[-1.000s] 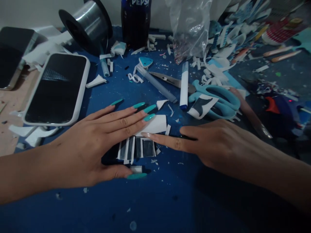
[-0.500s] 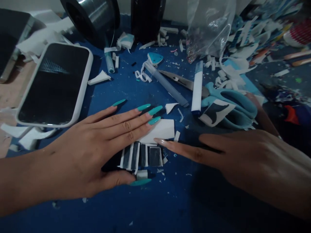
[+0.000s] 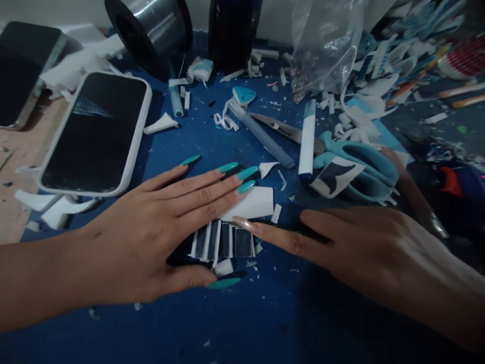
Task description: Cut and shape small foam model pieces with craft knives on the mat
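Observation:
My left hand (image 3: 159, 232) lies flat on the blue surface, fingers stretched out with long teal nails, pressing down a white paper piece (image 3: 255, 202) and a row of black-and-white cut strips (image 3: 223, 241). My right hand (image 3: 364, 253) comes in from the right with its index finger extended. The tip of that finger touches the right edge of the strips. The other fingers of the right hand are loosely curled, and nothing shows in them.
A phone in a white case (image 3: 94, 134) lies at the left, a second dark device (image 3: 20, 73) beyond it. Teal scissors (image 3: 356, 164), a white-blue marker (image 3: 307, 139), a grey pen (image 3: 261, 135), a wire spool (image 3: 149, 30), a dark bottle (image 3: 233, 30), a plastic bag (image 3: 326, 45) and paper scraps crowd the back.
The view has shifted slightly. Both hands stay in place on the strips; the right index fingertip has crept a little to the left along them.

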`<act>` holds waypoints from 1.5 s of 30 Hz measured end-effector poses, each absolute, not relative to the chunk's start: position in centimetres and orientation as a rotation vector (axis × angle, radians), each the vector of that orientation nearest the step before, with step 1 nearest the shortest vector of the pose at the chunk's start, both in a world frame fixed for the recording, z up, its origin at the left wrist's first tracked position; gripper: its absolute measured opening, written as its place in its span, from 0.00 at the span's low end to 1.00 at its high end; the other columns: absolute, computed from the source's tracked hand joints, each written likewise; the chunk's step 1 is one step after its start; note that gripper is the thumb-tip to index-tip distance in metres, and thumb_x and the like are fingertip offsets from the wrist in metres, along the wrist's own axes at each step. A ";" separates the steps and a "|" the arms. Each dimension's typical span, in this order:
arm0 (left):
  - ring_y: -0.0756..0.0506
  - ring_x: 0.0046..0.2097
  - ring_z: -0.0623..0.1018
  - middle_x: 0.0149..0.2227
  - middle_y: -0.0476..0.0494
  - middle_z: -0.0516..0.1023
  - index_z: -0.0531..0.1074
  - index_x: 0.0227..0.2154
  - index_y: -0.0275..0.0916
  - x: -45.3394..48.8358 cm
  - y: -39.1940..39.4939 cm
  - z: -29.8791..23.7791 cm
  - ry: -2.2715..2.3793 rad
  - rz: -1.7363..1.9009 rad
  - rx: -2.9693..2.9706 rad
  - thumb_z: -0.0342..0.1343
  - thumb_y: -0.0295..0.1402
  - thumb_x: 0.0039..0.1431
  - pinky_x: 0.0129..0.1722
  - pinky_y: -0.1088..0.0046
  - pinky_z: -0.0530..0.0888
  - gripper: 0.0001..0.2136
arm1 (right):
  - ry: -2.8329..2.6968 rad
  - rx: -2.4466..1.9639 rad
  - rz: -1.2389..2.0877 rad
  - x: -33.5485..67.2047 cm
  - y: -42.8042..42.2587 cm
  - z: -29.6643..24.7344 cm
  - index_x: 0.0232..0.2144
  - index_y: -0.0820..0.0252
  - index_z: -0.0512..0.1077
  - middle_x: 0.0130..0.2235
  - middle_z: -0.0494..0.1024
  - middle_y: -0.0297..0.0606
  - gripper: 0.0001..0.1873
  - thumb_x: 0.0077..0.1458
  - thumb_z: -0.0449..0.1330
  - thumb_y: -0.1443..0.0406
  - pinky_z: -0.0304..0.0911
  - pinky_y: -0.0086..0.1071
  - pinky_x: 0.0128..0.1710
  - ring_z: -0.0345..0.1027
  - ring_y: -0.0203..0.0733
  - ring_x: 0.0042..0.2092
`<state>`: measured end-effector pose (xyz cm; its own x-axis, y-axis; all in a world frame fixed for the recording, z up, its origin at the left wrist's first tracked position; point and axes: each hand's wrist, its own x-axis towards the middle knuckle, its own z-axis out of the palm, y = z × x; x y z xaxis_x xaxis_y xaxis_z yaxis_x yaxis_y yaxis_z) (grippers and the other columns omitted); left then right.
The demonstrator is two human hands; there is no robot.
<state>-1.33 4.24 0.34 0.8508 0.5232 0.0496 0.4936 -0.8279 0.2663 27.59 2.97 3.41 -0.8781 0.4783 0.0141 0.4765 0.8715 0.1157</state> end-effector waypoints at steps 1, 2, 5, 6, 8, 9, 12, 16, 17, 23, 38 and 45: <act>0.37 0.69 0.55 0.70 0.47 0.46 0.43 0.68 0.38 -1.3 4.3 0.3 0.780 0.174 2.783 0.47 0.56 0.62 0.70 0.57 0.45 0.40 | 3.026 0.768 0.189 27.7 3.0 3.3 0.63 0.55 0.54 0.21 0.60 0.25 0.29 0.64 0.38 0.78 0.46 0.30 0.19 0.56 0.33 0.18; 0.37 0.69 0.55 0.70 0.47 0.47 0.43 0.68 0.38 -1.3 4.3 0.3 0.779 0.171 2.782 0.47 0.56 0.62 0.70 0.57 0.45 0.40 | 3.029 0.759 0.181 27.8 3.1 3.3 0.64 0.55 0.54 0.22 0.60 0.25 0.29 0.64 0.39 0.78 0.46 0.30 0.19 0.56 0.33 0.18; 0.38 0.69 0.56 0.70 0.48 0.47 0.42 0.69 0.39 -1.3 4.3 0.3 0.783 0.164 2.776 0.47 0.56 0.62 0.71 0.57 0.45 0.40 | 3.001 0.741 0.063 28.3 3.3 3.2 0.65 0.54 0.51 0.23 0.62 0.25 0.33 0.62 0.38 0.80 0.45 0.30 0.19 0.57 0.33 0.18; 0.38 0.69 0.56 0.70 0.49 0.47 0.42 0.69 0.40 -1.3 4.3 0.3 0.789 0.167 2.771 0.47 0.56 0.62 0.71 0.58 0.45 0.40 | 2.987 0.743 0.012 28.4 3.4 3.2 0.66 0.54 0.50 0.23 0.62 0.25 0.34 0.61 0.37 0.80 0.44 0.30 0.19 0.57 0.32 0.18; 0.38 0.69 0.56 0.70 0.49 0.47 0.42 0.69 0.41 -1.3 4.2 0.4 0.800 0.171 2.758 0.47 0.55 0.62 0.71 0.58 0.44 0.39 | 2.962 0.756 -0.073 28.6 3.7 3.2 0.67 0.53 0.48 0.23 0.62 0.25 0.37 0.60 0.36 0.81 0.43 0.30 0.19 0.57 0.31 0.18; 0.38 0.69 0.56 0.70 0.49 0.47 0.42 0.69 0.41 -1.3 4.2 0.5 0.801 0.172 2.750 0.48 0.56 0.62 0.70 0.58 0.45 0.39 | 2.959 0.759 -0.097 28.7 3.7 3.2 0.67 0.52 0.48 0.23 0.61 0.25 0.37 0.60 0.35 0.81 0.42 0.30 0.19 0.56 0.31 0.18; 0.37 0.68 0.57 0.70 0.48 0.49 0.42 0.69 0.41 -1.3 4.1 0.5 0.799 0.173 2.725 0.49 0.56 0.61 0.70 0.57 0.46 0.40 | 2.984 0.742 -0.116 28.6 3.8 3.2 0.68 0.53 0.47 0.23 0.62 0.26 0.37 0.59 0.36 0.80 0.41 0.31 0.19 0.57 0.32 0.18; 0.38 0.69 0.56 0.69 0.48 0.49 0.42 0.69 0.42 -1.3 4.1 0.4 0.806 0.178 2.714 0.49 0.55 0.62 0.70 0.57 0.47 0.39 | 2.929 0.764 -0.122 28.8 3.6 3.4 0.69 0.49 0.42 0.26 0.67 0.28 0.45 0.52 0.37 0.82 0.42 0.30 0.20 0.57 0.32 0.18; 0.38 0.69 0.56 0.69 0.48 0.50 0.42 0.69 0.42 -1.3 4.1 0.4 0.805 0.180 2.718 0.49 0.55 0.62 0.70 0.57 0.48 0.39 | 2.911 0.779 -0.133 28.8 3.5 3.5 0.69 0.47 0.41 0.26 0.67 0.28 0.47 0.50 0.38 0.83 0.42 0.30 0.20 0.56 0.32 0.18; 0.38 0.68 0.57 0.69 0.48 0.49 0.42 0.69 0.40 -1.4 4.1 0.2 0.803 0.190 2.757 0.48 0.56 0.61 0.71 0.58 0.44 0.41 | 2.895 0.788 -0.148 28.9 3.4 3.8 0.69 0.51 0.42 0.24 0.64 0.27 0.47 0.50 0.39 0.84 0.41 0.31 0.21 0.58 0.34 0.19; 0.35 0.68 0.58 0.69 0.47 0.51 0.42 0.69 0.40 -1.4 4.2 0.3 0.787 0.189 2.738 0.48 0.56 0.61 0.70 0.54 0.47 0.40 | 2.884 0.763 -0.068 28.6 3.6 3.7 0.69 0.51 0.39 0.24 0.64 0.27 0.41 0.58 0.37 0.82 0.41 0.31 0.21 0.54 0.32 0.19; 0.32 0.68 0.55 0.70 0.41 0.46 0.42 0.69 0.37 -1.4 4.3 0.6 0.780 0.182 2.756 0.48 0.58 0.60 0.69 0.51 0.49 0.43 | 2.942 0.809 0.176 29.9 4.0 3.6 0.69 0.51 0.41 0.23 0.61 0.28 0.37 0.62 0.39 0.79 0.40 0.29 0.20 0.46 0.33 0.19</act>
<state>-1.40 4.31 0.57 0.8470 0.5296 0.0463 0.4957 -0.8182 0.2912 29.93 4.03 3.61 -0.8565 0.5136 -0.0513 0.5038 0.8535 0.1332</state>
